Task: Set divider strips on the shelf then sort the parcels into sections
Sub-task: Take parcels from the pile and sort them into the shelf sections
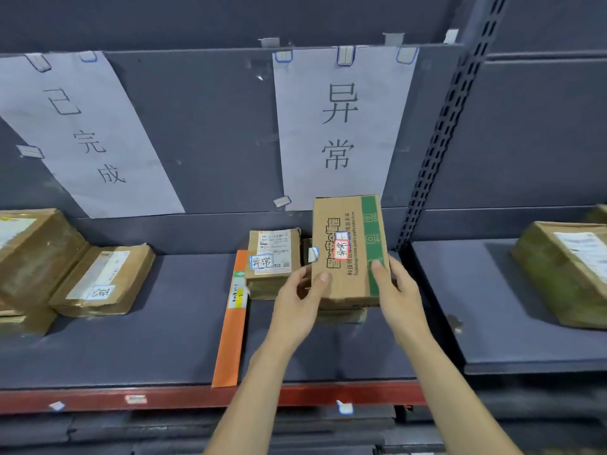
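Centre of frame: cardboard box [348,247] gripped on both sides, left hand [300,297] at its lower left edge, right hand [395,290] at lower right, above stacked parcels [272,257]. Orange divider strip [234,318] flat on shelf [157,343], just left.

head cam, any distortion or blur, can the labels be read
Head view: wide-angle bending bows the shelf edge and slants the left sign; light is dim and flat; the held box label is legible, the edge parcels' labels are soft.
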